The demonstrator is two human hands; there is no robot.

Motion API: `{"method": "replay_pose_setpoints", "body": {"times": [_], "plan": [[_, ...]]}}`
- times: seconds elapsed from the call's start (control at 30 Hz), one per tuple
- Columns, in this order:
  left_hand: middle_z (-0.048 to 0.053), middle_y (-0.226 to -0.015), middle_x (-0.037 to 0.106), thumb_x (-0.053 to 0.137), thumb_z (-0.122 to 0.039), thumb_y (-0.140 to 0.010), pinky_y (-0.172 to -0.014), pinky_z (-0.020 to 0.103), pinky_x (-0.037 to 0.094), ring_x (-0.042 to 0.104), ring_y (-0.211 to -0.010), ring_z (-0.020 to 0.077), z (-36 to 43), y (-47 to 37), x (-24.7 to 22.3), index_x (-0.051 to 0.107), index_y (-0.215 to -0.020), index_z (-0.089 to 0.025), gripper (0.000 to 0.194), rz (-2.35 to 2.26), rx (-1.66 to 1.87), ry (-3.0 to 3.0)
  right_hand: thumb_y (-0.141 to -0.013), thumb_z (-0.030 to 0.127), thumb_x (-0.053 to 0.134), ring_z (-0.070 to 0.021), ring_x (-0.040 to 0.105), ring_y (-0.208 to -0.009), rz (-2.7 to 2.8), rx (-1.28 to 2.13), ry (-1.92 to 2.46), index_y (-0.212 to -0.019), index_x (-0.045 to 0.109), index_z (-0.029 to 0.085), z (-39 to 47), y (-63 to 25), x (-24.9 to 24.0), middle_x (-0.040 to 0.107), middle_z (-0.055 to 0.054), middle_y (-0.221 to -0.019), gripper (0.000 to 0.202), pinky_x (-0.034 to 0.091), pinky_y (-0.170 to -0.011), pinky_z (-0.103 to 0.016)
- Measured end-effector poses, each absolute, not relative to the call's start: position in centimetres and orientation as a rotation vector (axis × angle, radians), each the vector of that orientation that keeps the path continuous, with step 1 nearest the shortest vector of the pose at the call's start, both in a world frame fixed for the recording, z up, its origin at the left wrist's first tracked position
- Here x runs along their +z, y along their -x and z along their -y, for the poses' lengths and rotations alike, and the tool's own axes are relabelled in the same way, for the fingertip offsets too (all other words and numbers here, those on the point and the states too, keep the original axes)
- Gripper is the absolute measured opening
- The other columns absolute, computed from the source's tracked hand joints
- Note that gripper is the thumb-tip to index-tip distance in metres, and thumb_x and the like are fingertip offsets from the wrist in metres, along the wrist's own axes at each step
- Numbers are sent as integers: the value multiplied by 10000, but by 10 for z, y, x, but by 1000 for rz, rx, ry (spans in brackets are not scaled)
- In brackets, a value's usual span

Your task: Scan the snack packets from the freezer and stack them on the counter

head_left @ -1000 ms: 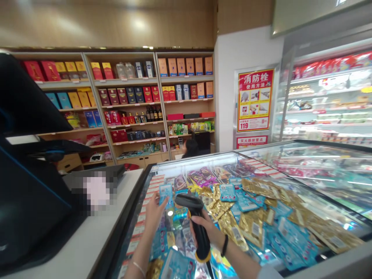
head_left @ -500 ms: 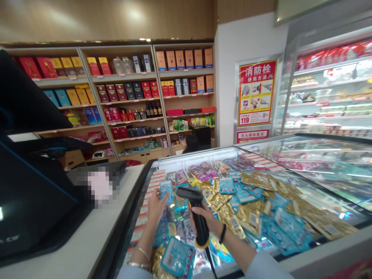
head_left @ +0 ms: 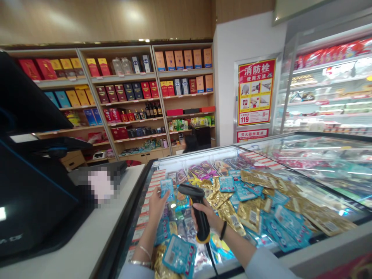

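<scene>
My left hand (head_left: 157, 204) pinches a small blue snack packet (head_left: 166, 186), holding it up with its printed back towards me. Wrapped round the grip of a black and yellow barcode scanner (head_left: 200, 221) is my right hand (head_left: 208, 214). The scanner's head points left at the packet, a short gap apart, and its cable hangs down. Below my left hand lie another blue packet (head_left: 178, 255) and gold packets (head_left: 162, 267) on the freezer's glass top. To the right of the scanner spreads a pile of gold packets (head_left: 252, 214) and blue packets (head_left: 290, 224).
A glass-topped chest freezer (head_left: 151, 228) with wrapped ice creams inside spans the front. At left, a black checkout terminal (head_left: 35, 201) stands on a white counter (head_left: 87, 236). Shelves of boxed bottles (head_left: 128, 91) line the back wall; a lit display fridge (head_left: 328, 93) is at right.
Both hands stay nearly in place, still holding the blue packet and the scanner. The view has shifted very slightly.
</scene>
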State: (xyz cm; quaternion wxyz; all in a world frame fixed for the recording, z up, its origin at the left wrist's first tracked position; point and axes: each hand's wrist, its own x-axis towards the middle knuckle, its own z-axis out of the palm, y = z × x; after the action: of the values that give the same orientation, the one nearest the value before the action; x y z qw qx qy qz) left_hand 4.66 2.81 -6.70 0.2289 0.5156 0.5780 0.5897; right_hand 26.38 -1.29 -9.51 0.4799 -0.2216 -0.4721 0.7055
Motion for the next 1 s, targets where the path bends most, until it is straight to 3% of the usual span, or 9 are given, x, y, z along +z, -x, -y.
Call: {"method": "replay_pose_setpoints", "body": {"times": [0.23,0.63,0.87,1.0], "plan": [[61,-829,747,733,-569,-601,-691,341,551,721,-784,251,-25,-47,-61,576,-809,-220,435,-1545,1694,-1390,-719,593,747,-142,567,-374,1175,1743,528,-946,505,231,10,-266,-99,614,62,-564,491,423,-375,-242],[80,-902,753,720,-524,-637,-730,350,555,728,-866,272,-26,-46,-64,600,-847,-211,396,-1556,1693,-1433,-699,586,758,-136,546,-349,1148,1721,547,-905,464,242,13,-265,-95,620,58,-526,498,407,-338,-213],[46,-803,733,738,-532,-631,-618,331,561,703,-698,225,-24,-48,-60,566,-898,-214,449,-1534,1664,-1326,-714,561,744,-138,553,-352,1180,1709,509,-898,475,243,17,-266,-85,617,64,-516,456,422,-343,-214],[43,-833,737,778,-526,-612,-675,340,580,715,-757,226,-19,-54,-50,554,-933,-212,501,-1465,1685,-1382,-727,546,721,-135,551,-358,1153,1687,476,-879,506,234,23,-269,-72,614,61,-507,408,440,-354,-219]]}}
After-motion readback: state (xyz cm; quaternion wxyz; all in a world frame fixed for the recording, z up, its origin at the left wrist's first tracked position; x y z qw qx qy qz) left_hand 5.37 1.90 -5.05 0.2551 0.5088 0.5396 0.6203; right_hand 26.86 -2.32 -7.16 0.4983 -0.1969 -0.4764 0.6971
